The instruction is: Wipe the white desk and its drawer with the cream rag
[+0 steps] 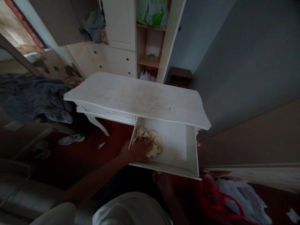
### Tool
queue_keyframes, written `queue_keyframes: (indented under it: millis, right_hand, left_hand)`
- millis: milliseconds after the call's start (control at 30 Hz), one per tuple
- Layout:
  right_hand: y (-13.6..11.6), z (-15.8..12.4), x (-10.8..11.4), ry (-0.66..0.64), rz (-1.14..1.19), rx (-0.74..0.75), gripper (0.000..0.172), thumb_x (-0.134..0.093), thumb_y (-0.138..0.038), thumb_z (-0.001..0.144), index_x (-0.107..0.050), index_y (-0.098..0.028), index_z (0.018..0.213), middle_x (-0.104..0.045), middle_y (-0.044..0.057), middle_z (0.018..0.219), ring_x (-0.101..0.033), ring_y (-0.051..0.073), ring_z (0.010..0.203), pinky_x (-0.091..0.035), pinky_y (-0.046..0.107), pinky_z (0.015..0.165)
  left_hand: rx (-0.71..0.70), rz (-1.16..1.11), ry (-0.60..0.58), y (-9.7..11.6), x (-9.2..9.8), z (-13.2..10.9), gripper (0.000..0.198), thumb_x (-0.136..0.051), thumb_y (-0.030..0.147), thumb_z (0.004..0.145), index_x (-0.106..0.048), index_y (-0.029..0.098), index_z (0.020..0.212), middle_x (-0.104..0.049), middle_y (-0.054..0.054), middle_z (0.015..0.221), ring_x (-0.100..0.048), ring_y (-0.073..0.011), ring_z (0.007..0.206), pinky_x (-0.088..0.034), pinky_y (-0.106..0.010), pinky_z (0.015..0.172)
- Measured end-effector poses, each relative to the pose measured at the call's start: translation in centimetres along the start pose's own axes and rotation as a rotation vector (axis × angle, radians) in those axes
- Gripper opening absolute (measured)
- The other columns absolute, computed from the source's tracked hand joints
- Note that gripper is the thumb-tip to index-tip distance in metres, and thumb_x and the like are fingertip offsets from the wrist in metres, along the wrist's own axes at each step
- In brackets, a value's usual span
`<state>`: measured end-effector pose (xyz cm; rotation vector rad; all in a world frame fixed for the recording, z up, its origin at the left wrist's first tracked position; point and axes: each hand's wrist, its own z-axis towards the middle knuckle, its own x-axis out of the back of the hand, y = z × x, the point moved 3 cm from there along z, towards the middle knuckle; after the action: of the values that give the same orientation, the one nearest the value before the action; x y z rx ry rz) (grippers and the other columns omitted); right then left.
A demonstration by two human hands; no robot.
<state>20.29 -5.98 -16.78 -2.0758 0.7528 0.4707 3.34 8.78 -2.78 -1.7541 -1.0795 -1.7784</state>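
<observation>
My left hand (142, 149) reaches into the pulled-out white drawer (179, 142) and presses on a crumpled cream cloth (156, 140), its fingers curled over the fabric. The cloth lies bunched against the drawer's left side, on the drawer floor. Just below the drawer front is my right hand (161, 182), in deep shade. Its fingers look curled close to the front's lower edge; what they hold, if anything, I cannot make out. Above the drawer spreads the smudged top of the white desk (131, 93).
Dark grey fabric (35, 95) is heaped at the left, with a shoe (71, 139) on the floor nearby. White cabinets (119, 25) stand behind the desk. Plastic bags (241, 200) lie at the lower right, beside the grey wall (246, 62).
</observation>
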Motion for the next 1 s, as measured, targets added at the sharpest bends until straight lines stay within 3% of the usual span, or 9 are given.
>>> queue_keyframes:
  millis: [100,200,300,433,567,667,800,1000]
  right_hand:
    - [-0.3,0.0,-0.2,-0.008,-0.016,-0.022,0.043,-0.083,-0.057,0.059,-0.070,-0.019,0.075,-0.072,0.006,0.072,-0.065,0.021,0.067,-0.047,0.032,0.061]
    - [-0.8,-0.3,-0.6,-0.032,-0.048,-0.056,0.042,-0.083,-0.053,0.059,-0.071,-0.017,0.075,-0.072,0.007,0.071,-0.064,0.020,0.064,-0.046,0.031,0.060]
    - [-1.3,-0.5,-1.1,-0.039,-0.061,-0.068,0.042,-0.082,-0.052,0.061,-0.072,-0.015,0.077,-0.072,0.008,0.070,-0.064,0.019,0.063,-0.045,0.030,0.060]
    - [-1.4,-0.6,-1.4,-0.018,-0.050,-0.069,0.045,-0.083,-0.054,0.056,-0.071,-0.014,0.075,-0.072,0.008,0.069,-0.064,0.018,0.061,-0.044,0.029,0.059]
    - [-1.3,-0.5,-1.4,-0.013,-0.051,-0.086,0.043,-0.083,-0.051,0.057,-0.070,-0.014,0.074,-0.071,0.008,0.067,-0.063,0.018,0.059,-0.043,0.028,0.057]
    - [-1.2,-0.4,-1.4,-0.035,-0.054,-0.089,0.043,-0.081,-0.051,0.060,-0.070,-0.013,0.077,-0.071,0.008,0.069,-0.063,0.017,0.061,-0.044,0.029,0.059]
    - [-0.9,-0.2,-1.2,-0.028,-0.062,-0.072,0.045,-0.080,-0.055,0.059,-0.070,-0.014,0.076,-0.071,0.008,0.068,-0.063,0.017,0.060,-0.044,0.028,0.057]
    - [-0.6,-0.2,-1.2,0.033,-0.074,-0.071,0.048,-0.076,-0.060,0.064,-0.071,-0.015,0.076,-0.071,0.007,0.066,-0.062,0.016,0.056,-0.042,0.026,0.054]
  left_hand:
    - [0.179,0.019,0.039,0.5,-0.2,0.7,0.077,-0.075,0.039,0.070,-0.046,0.023,0.139,-0.042,-0.020,0.148,-0.039,-0.0447,0.131,-0.044,-0.057,0.095]
    - [0.338,-0.005,0.085,0.3,-0.1,2.2,0.083,-0.074,0.039,0.071,-0.039,0.019,0.144,-0.037,-0.023,0.151,-0.039,-0.0446,0.132,-0.046,-0.053,0.095]
    - [0.413,-0.019,0.119,-0.3,0.1,3.9,0.086,-0.073,0.043,0.073,-0.036,0.012,0.145,-0.034,-0.026,0.152,-0.037,-0.0459,0.135,-0.046,-0.052,0.096]
    - [0.358,-0.029,0.191,-1.5,0.6,6.4,0.070,-0.066,0.039,0.080,-0.044,0.007,0.137,-0.043,-0.025,0.146,-0.035,-0.0404,0.138,-0.039,-0.047,0.106]
    - [0.370,-0.113,0.255,-3.0,1.1,8.8,0.047,-0.062,0.033,0.083,-0.056,0.010,0.124,-0.058,-0.019,0.130,-0.052,-0.0310,0.124,-0.041,-0.041,0.105]
    - [0.410,-0.171,0.292,-3.3,1.2,10.3,0.042,-0.061,0.029,0.083,-0.058,0.013,0.121,-0.064,-0.015,0.122,-0.058,-0.0275,0.115,-0.045,-0.038,0.100]
    - [0.366,-0.189,0.281,-1.7,0.9,12.3,0.045,-0.062,0.026,0.082,-0.058,0.015,0.125,-0.065,-0.011,0.125,-0.058,-0.0248,0.115,-0.045,-0.035,0.101]
    - [0.230,-0.207,0.229,2.8,0.5,16.4,0.046,-0.060,0.026,0.082,-0.059,0.017,0.127,-0.066,-0.010,0.124,-0.060,-0.0244,0.113,-0.048,-0.035,0.097]
